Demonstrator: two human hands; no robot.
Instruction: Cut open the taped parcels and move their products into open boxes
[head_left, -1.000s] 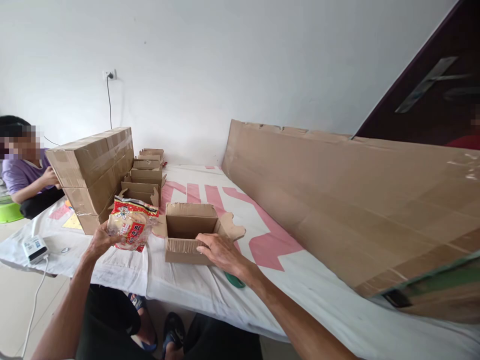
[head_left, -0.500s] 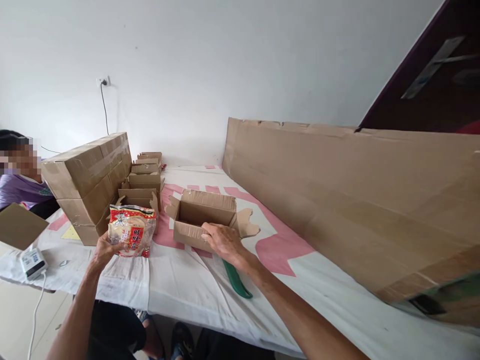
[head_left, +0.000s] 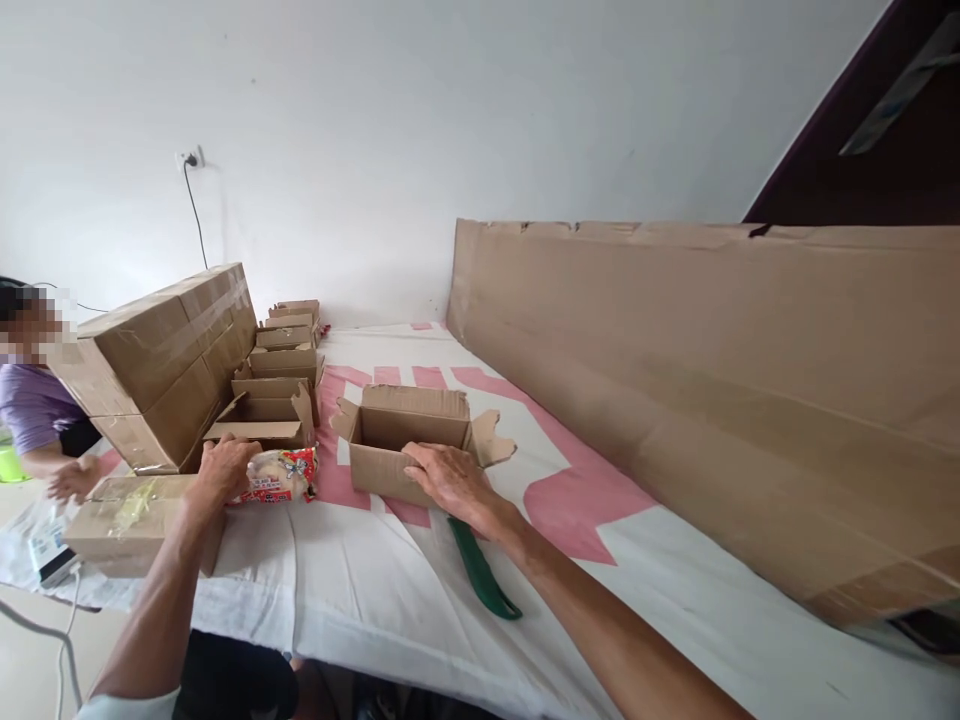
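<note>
– Head view: which containers?
– One small open carton on the tablecloth, flaps out, its inside mostly hidden. The right hand lies on its near wall, fingers spread, gripping nothing.
– Left hand?
– Cupped over one end of the snack packet, which lies just left of the carton. I cannot tell whether it grips. A green tool lies by the right wrist. The packet's print is unreadable.

Stacked sealed cartons, leaning cardboard sheet

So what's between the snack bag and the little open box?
Nothing but cloth. In the head view, only a bare strip of pink-and-white table cover separates the snack bag from the open box.
</note>
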